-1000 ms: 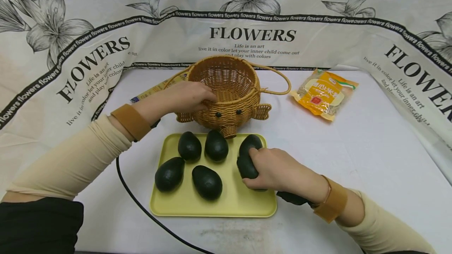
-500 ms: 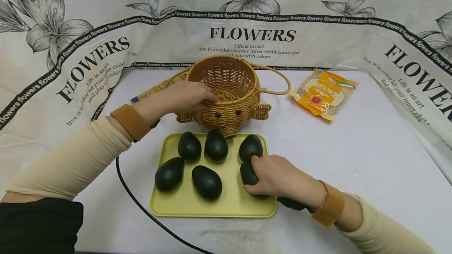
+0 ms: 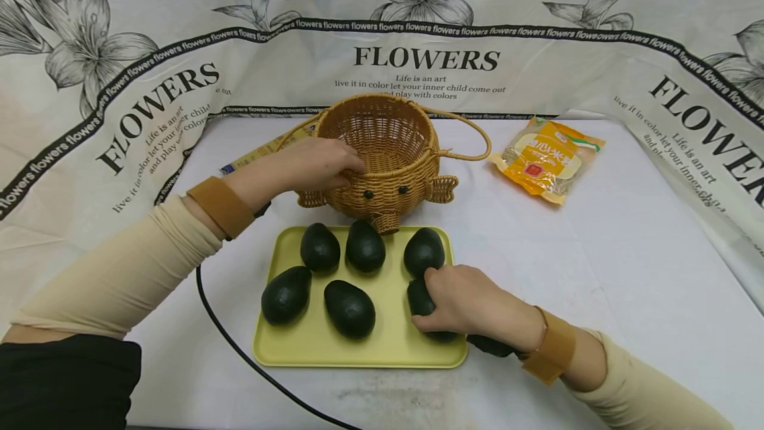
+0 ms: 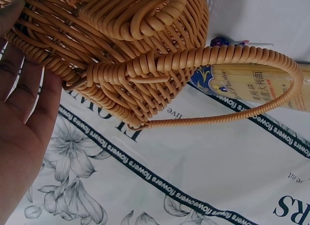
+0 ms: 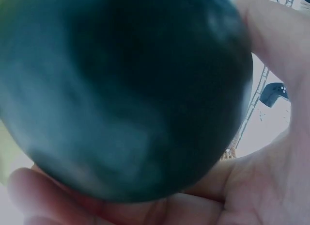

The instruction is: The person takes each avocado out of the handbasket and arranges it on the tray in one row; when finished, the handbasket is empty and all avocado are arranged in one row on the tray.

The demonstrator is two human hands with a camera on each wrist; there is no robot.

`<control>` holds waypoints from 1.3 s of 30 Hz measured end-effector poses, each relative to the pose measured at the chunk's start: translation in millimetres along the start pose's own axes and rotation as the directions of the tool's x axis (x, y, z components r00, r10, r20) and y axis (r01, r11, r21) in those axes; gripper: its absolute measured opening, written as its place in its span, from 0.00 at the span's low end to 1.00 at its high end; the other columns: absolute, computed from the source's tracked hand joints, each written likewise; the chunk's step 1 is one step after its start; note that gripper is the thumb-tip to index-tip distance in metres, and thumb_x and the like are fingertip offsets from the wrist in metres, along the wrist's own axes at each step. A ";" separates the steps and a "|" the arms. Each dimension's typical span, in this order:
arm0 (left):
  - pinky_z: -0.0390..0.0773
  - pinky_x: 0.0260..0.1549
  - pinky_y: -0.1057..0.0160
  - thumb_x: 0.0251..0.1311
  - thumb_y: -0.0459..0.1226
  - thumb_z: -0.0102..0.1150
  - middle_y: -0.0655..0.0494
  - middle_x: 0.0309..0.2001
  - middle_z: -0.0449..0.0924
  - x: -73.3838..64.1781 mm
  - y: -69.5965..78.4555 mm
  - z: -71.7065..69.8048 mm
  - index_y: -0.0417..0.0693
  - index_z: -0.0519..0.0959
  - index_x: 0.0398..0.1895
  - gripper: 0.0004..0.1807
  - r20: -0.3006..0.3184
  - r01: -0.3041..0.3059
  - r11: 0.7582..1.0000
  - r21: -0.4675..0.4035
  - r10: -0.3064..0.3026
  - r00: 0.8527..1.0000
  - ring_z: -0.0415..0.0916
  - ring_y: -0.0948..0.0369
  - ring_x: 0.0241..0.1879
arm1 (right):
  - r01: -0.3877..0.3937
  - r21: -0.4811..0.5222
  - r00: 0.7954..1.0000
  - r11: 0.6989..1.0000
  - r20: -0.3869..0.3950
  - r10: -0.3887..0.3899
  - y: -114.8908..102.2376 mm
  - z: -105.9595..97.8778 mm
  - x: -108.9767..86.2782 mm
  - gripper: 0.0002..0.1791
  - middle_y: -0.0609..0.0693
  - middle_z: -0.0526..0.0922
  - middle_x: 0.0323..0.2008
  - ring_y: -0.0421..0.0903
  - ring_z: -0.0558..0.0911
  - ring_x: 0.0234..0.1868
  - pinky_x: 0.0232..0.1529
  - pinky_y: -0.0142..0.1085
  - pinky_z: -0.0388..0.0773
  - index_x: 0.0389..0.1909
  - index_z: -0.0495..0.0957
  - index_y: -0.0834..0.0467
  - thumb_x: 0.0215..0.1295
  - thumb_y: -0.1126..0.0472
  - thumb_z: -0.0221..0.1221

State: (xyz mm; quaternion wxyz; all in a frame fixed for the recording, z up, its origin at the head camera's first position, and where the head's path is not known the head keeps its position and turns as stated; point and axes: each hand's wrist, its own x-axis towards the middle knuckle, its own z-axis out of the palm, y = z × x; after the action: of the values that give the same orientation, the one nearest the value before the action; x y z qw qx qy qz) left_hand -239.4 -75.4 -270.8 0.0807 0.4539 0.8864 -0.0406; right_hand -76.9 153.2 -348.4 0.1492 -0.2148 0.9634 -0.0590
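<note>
My left hand (image 3: 322,163) grips the near left rim of a brown wicker basket (image 3: 420,178) with an animal face and a looped handle. In the left wrist view, the fingers (image 4: 36,96) lie against the woven rim. On the yellow tray (image 3: 394,354), my right hand (image 3: 471,300) holds a dark green avocado (image 3: 420,297) at the tray's right side. That avocado (image 5: 126,99) fills much of the right wrist view, with thumb and fingers curled round it. Another avocado (image 3: 424,252) sits just behind it. Several more lie on the tray's left and middle.
A yellow food packet (image 3: 546,159) lies at the back right. Behind the basket's left side is a long noodle packet (image 3: 253,154), partly hidden by my left arm. A black cable (image 3: 239,344) runs along the tray's left. Floral cloth (image 3: 430,71) hangs at the back.
My right hand has drawn slightly towards the tray's near side with the avocado, baring more of the avocado behind it. My left hand and the basket have stayed in place.
</note>
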 end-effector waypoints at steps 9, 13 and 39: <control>0.78 0.51 0.54 0.61 0.39 0.60 0.55 0.56 0.78 0.1 -0.1 0.5 0.54 0.76 0.57 0.19 -0.003 0.002 1.000 0.002 -0.002 1.000 0.75 0.56 0.57 | -0.004 0.001 1.000 1.000 0.003 0.004 0.3 1.1 0.6 0.24 0.47 0.70 0.15 0.45 0.69 0.16 0.17 0.37 0.67 0.21 0.69 0.57 0.45 0.41 0.65; 0.78 0.51 0.54 0.61 0.39 0.59 0.56 0.57 0.78 0.1 -0.2 0.7 0.54 0.76 0.57 0.20 0.000 0.006 1.000 0.000 -0.006 1.000 0.74 0.56 0.57 | -0.005 0.000 1.000 1.000 0.007 0.005 0.3 1.0 0.7 0.24 0.47 0.70 0.15 0.45 0.69 0.16 0.17 0.37 0.66 0.22 0.69 0.57 0.46 0.41 0.65; 0.79 0.49 0.55 0.61 0.39 0.59 0.55 0.54 0.79 1.0 -0.1 0.1 0.54 0.76 0.57 0.19 0.016 0.008 1.000 0.012 -0.008 1.000 0.76 0.56 0.55 | -0.023 0.030 0.999 0.999 0.028 0.023 1.1 0.9 0.8 0.24 0.49 0.71 0.16 0.46 0.71 0.17 0.19 0.38 0.69 0.23 0.70 0.59 0.46 0.42 0.66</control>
State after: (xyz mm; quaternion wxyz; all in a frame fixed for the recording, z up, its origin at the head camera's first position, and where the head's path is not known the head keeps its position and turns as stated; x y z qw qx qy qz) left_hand -240.0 -74.7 -271.1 0.0848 0.4504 0.8874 -0.0496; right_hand -77.7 153.9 -349.7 0.1667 -0.2021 0.9626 -0.0690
